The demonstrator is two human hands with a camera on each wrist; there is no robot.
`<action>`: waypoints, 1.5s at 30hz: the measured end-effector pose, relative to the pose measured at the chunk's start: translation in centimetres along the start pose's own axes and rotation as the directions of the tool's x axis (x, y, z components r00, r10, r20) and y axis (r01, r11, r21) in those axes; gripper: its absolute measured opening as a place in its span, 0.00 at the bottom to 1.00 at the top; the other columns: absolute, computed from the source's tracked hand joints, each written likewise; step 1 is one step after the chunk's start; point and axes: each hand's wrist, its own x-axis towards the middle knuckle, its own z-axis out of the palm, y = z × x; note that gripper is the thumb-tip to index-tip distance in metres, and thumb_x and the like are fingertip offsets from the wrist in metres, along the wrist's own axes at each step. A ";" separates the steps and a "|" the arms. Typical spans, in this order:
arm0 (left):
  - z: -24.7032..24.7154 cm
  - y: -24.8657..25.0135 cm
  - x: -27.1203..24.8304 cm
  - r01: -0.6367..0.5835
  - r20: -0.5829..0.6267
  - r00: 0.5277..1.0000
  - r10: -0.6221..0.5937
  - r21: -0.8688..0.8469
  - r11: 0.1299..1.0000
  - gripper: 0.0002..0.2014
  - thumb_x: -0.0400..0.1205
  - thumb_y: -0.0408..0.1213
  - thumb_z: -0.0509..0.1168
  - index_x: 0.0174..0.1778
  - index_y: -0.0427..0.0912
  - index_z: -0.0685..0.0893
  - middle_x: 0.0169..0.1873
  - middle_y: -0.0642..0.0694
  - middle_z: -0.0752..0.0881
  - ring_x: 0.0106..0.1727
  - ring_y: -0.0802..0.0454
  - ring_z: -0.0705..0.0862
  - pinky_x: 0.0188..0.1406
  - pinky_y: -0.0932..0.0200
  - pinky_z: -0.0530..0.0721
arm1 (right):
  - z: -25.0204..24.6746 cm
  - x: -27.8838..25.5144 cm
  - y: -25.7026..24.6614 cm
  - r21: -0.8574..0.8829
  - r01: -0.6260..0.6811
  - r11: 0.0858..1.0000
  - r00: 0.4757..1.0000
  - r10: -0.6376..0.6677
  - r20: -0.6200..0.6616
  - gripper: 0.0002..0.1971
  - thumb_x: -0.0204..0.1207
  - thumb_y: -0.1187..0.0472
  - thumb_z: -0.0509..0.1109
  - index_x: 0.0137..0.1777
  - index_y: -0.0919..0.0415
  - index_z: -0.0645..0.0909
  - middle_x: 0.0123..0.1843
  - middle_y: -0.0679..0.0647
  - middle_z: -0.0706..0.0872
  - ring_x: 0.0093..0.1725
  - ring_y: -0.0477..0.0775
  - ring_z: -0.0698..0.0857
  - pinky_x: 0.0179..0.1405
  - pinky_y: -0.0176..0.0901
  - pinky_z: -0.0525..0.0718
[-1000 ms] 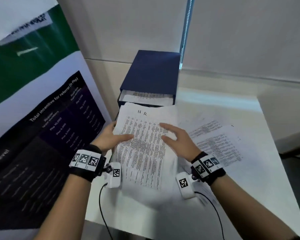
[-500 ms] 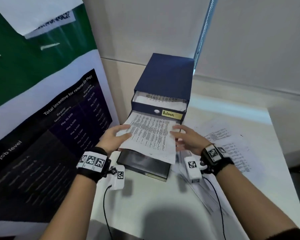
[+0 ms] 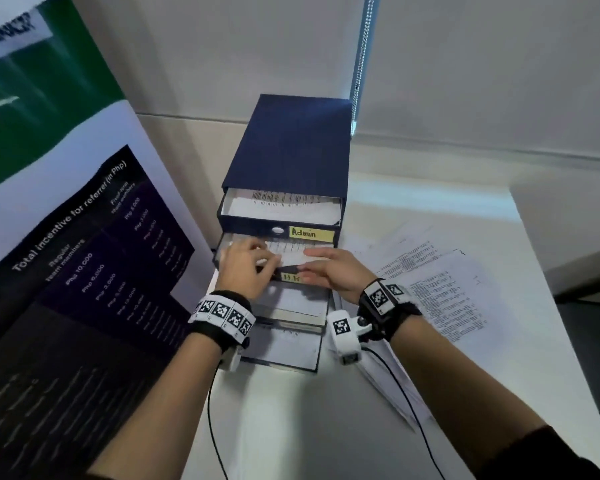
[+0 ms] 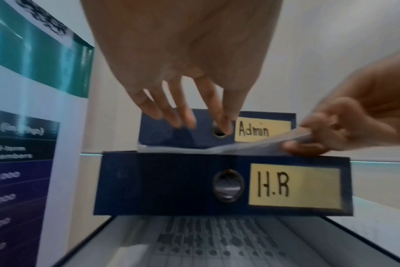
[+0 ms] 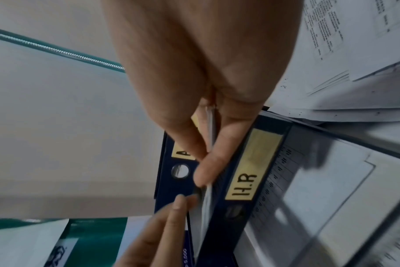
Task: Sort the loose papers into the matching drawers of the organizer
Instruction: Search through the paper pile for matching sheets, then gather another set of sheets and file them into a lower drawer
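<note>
On drawers [image 4: 222, 184]: "Admin", "H.R".

Black wristbands [image 3: 219, 332] bearing checkered markers, white cabled cameras [image 3: 345, 336].

Dim cool light; motion blur and wide-angle edge distortion throughout.

Head view: high, facing down over the white bench [image 3: 413, 209]. Both wrist views: close, facing the dark blue cardboard drawer organizer [image 4: 217, 184]; all three share its yellow "H.R" label [image 5: 251, 166].
</note>
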 end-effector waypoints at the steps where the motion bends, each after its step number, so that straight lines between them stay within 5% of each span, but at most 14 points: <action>1: 0.8 0.5 0.0 -0.031 0.110 0.994 0.028 0.023 0.999 0.18 0.85 0.57 0.60 0.47 0.53 0.93 0.53 0.53 0.87 0.56 0.50 0.81 0.66 0.46 0.66 | -0.5 0.1 -0.1 0.012 -0.003 1.000 0.999 0.002 0.044 0.19 0.80 0.74 0.69 0.70 0.65 0.76 0.50 0.68 0.91 0.44 0.59 0.92 0.41 0.40 0.91; 4: 2.3 1.8 0.3 -0.020 0.289 0.957 -0.022 0.139 0.990 0.24 0.88 0.57 0.50 0.51 0.52 0.91 0.49 0.52 0.89 0.49 0.52 0.83 0.71 0.46 0.61 | -4.3 -0.2 0.5 -0.016 0.027 1.000 0.998 -0.026 0.056 0.15 0.83 0.68 0.66 0.68 0.60 0.78 0.52 0.64 0.92 0.37 0.54 0.92 0.30 0.36 0.88; 7: 3.0 4.2 1.2 -0.094 0.168 0.981 0.095 -0.011 0.995 0.16 0.87 0.52 0.59 0.50 0.49 0.90 0.49 0.52 0.89 0.49 0.53 0.84 0.68 0.47 0.72 | -12.1 -0.7 2.7 -0.095 -0.007 0.995 0.971 -0.016 -0.237 0.11 0.82 0.70 0.66 0.63 0.67 0.82 0.46 0.62 0.92 0.30 0.50 0.88 0.28 0.37 0.86; 11: 4.2 11.7 1.9 -0.202 0.190 0.922 0.337 -0.509 0.837 0.08 0.84 0.44 0.68 0.49 0.46 0.91 0.42 0.55 0.89 0.44 0.60 0.84 0.49 0.66 0.82 | -24.6 -1.8 7.5 -0.507 -0.518 0.689 0.704 0.006 -0.710 0.23 0.78 0.53 0.72 0.70 0.63 0.79 0.65 0.62 0.83 0.51 0.58 0.85 0.56 0.51 0.86; 14: 9.2 16.3 2.8 -0.048 0.367 0.879 0.304 -0.565 0.824 0.07 0.83 0.43 0.70 0.50 0.47 0.92 0.40 0.55 0.91 0.42 0.60 0.87 0.46 0.64 0.85 | -29.2 -3.8 9.9 -0.377 -0.773 0.510 0.475 0.071 -0.877 0.41 0.71 0.40 0.77 0.75 0.63 0.67 0.73 0.71 0.67 0.70 0.75 0.74 0.67 0.63 0.77; 16: 14.0 17.6 3.5 0.086 0.456 0.871 0.180 -0.504 0.860 0.10 0.82 0.42 0.70 0.57 0.46 0.89 0.46 0.51 0.90 0.47 0.54 0.87 0.53 0.56 0.87 | -30.4 -4.7 10.5 -0.369 -0.747 0.553 0.475 0.056 -0.878 0.45 0.66 0.41 0.82 0.73 0.64 0.65 0.71 0.72 0.67 0.67 0.77 0.76 0.62 0.64 0.80; 20: 21.6 18.2 4.1 0.155 0.651 0.758 0.033 -0.229 0.961 0.28 0.81 0.42 0.71 0.77 0.42 0.73 0.69 0.40 0.80 0.71 0.43 0.78 0.72 0.53 0.76 | -32.0 -4.9 11.5 -0.537 -0.600 0.593 0.632 -0.059 -0.772 0.46 0.65 0.48 0.84 0.78 0.60 0.65 0.71 0.67 0.68 0.65 0.72 0.80 0.65 0.56 0.81; 25: 25.1 19.2 3.2 0.272 0.660 0.749 -0.065 -0.215 0.938 0.32 0.79 0.43 0.74 0.78 0.40 0.72 0.70 0.40 0.81 0.70 0.41 0.80 0.71 0.52 0.77 | -32.6 -4.6 12.6 -0.758 -0.459 0.464 0.722 -0.303 -0.622 0.41 0.68 0.51 0.83 0.78 0.57 0.69 0.74 0.62 0.72 0.70 0.66 0.75 0.71 0.57 0.76; 29: 25.1 19.9 2.2 0.246 0.730 0.683 -0.002 -0.228 0.942 0.17 0.78 0.40 0.75 0.60 0.37 0.85 0.54 0.43 0.90 0.54 0.44 0.89 0.59 0.51 0.87 | -32.6 -4.7 13.1 -0.762 -0.476 0.439 0.679 -0.368 -0.635 0.58 0.64 0.51 0.85 0.85 0.54 0.49 0.84 0.64 0.59 0.78 0.69 0.67 0.75 0.60 0.72; 32: 25.1 19.4 1.6 0.142 0.865 0.502 -0.004 -0.078 0.987 0.30 0.75 0.46 0.78 0.68 0.33 0.78 0.61 0.42 0.84 0.60 0.43 0.84 0.60 0.52 0.81 | -33.3 -5.3 12.8 -0.676 -0.574 0.462 0.593 -0.335 -0.732 0.67 0.57 0.42 0.86 0.86 0.56 0.44 0.77 0.65 0.68 0.72 0.68 0.72 0.69 0.61 0.75; 36: 25.6 18.2 0.8 -0.021 0.963 0.242 -0.121 0.129 0.991 0.51 0.62 0.62 0.80 0.77 0.45 0.66 0.68 0.46 0.81 0.63 0.41 0.82 0.61 0.41 0.85 | -33.4 -6.0 13.5 -0.639 -0.520 0.567 0.648 -0.226 -0.728 0.58 0.62 0.43 0.84 0.84 0.61 0.54 0.70 0.64 0.73 0.66 0.68 0.78 0.66 0.58 0.78; 39: 26.3 18.3 -0.2 0.052 0.938 0.332 -0.097 0.084 0.995 0.47 0.66 0.65 0.76 0.75 0.40 0.71 0.69 0.46 0.81 0.65 0.42 0.82 0.65 0.41 0.83 | -32.8 -6.3 14.0 -0.535 -0.492 0.686 0.660 -0.106 -0.744 0.53 0.63 0.40 0.83 0.81 0.61 0.60 0.72 0.66 0.70 0.66 0.67 0.79 0.66 0.57 0.79; 43: 26.3 19.0 0.7 0.268 0.640 0.759 -0.117 -0.144 0.952 0.24 0.77 0.57 0.72 0.57 0.39 0.87 0.53 0.46 0.88 0.52 0.45 0.87 0.62 0.41 0.86 | -33.2 -5.7 14.0 -0.442 -0.433 0.786 0.642 -0.075 -0.763 0.54 0.61 0.48 0.86 0.82 0.61 0.59 0.64 0.64 0.81 0.64 0.64 0.81 0.65 0.53 0.80; 45: 25.7 18.7 2.4 0.178 0.477 0.873 -0.105 -0.110 0.978 0.23 0.76 0.54 0.74 0.59 0.40 0.88 0.60 0.44 0.83 0.62 0.44 0.82 0.68 0.44 0.82 | -33.7 -5.4 13.9 -0.409 -0.406 0.817 0.651 -0.056 -0.757 0.49 0.64 0.60 0.85 0.82 0.60 0.61 0.53 0.60 0.88 0.54 0.59 0.86 0.55 0.46 0.83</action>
